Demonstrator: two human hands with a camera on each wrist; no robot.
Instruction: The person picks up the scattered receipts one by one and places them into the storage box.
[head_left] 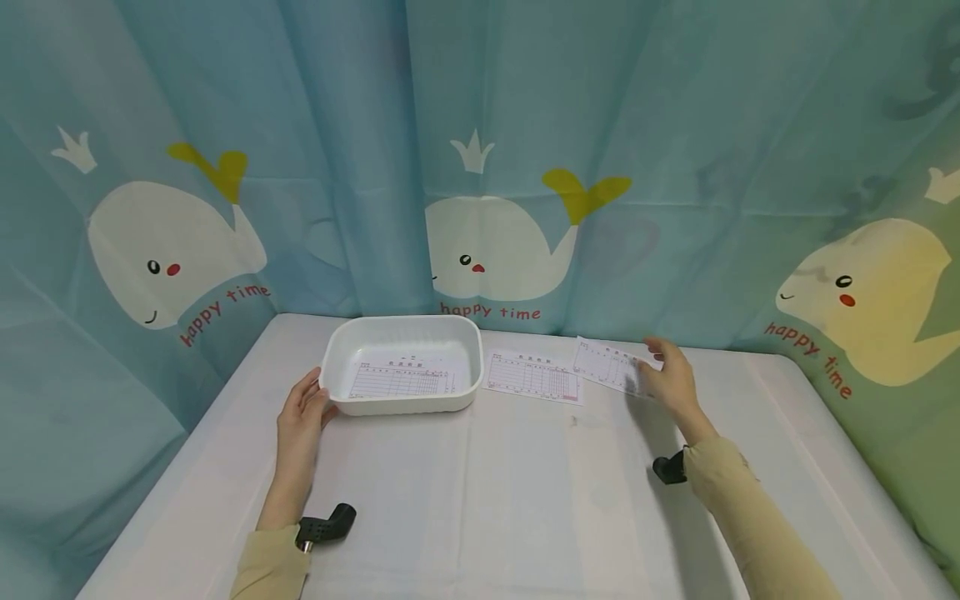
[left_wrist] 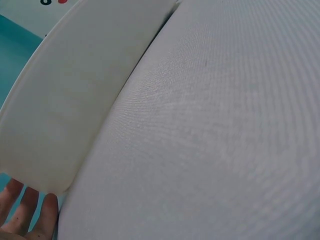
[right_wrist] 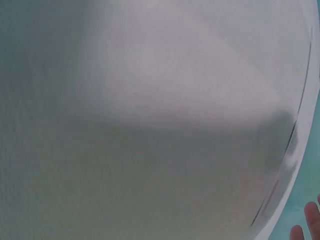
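Note:
A white plastic basin (head_left: 420, 406) stands at the back left of the table, with a printed paper form (head_left: 401, 379) lying inside it. My left hand (head_left: 302, 417) rests against the basin's left front corner. In the left wrist view its fingers (left_wrist: 46, 215) touch the basin's side wall (left_wrist: 65, 105). Right of the basin, a second form (head_left: 532, 377) lies on the table. A third form (head_left: 606, 365) lies farther right, tilted, its right end partly hidden by my right hand (head_left: 673, 383). That hand's thumb and fingers are spread apart around this end. Whether they touch the paper is unclear.
A white cloth covers the table (head_left: 525, 500). Behind it hangs a blue-green curtain (head_left: 360, 167) printed with whales, close to the table's back edge. Dark wrist-worn devices stick out at the left wrist (head_left: 326, 527) and the right wrist (head_left: 670, 468).

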